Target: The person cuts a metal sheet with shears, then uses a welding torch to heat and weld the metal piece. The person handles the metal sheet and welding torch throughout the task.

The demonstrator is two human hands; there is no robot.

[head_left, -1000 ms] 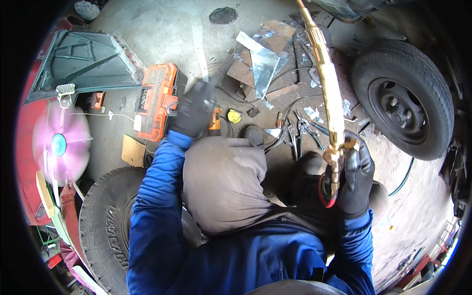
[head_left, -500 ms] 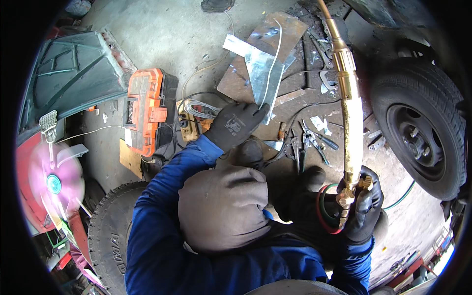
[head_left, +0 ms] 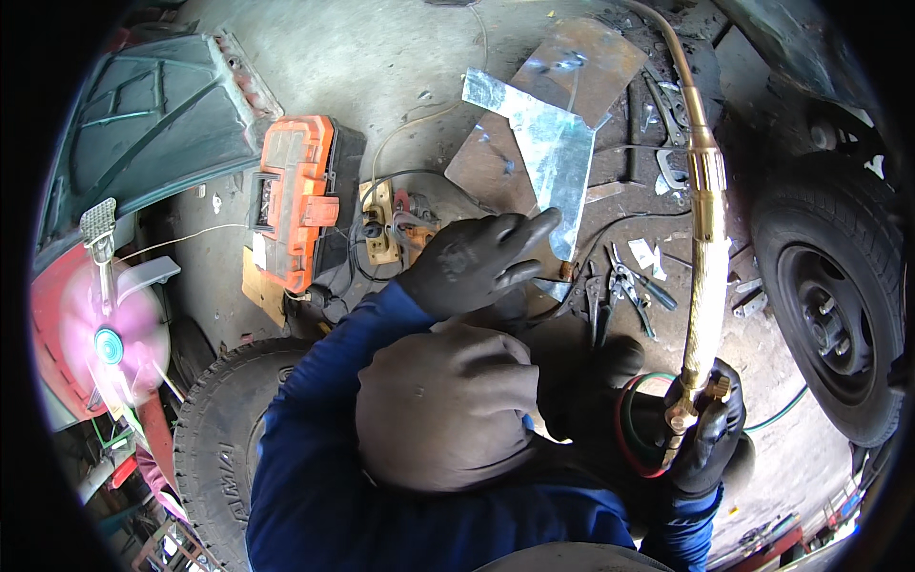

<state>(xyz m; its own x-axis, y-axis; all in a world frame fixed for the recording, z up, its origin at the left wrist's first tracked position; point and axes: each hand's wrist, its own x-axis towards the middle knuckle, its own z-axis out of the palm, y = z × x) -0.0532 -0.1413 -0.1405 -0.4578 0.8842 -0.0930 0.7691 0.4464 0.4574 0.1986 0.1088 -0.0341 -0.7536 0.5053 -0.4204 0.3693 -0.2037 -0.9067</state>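
The torch [head_left: 708,276] is held right of centre in the frame, its long axis near vertical, its lower end gripped by the right hand [head_left: 710,434]. The sheet [head_left: 559,162] is located upper centre, nearer the left hand [head_left: 472,262], whose fingers are parted, nothing being seen between them. The earlier frame's pale rod is no longer distinguished.

Orange-and-black toolbox [head_left: 300,205] left of centre, wooden-coloured power strip [head_left: 381,246] beside it, dark green panel [head_left: 133,105] at upper left, pink-bladed fan [head_left: 109,346] at far left, tyre [head_left: 214,453] at lower left, dark wheel [head_left: 825,319] at right.
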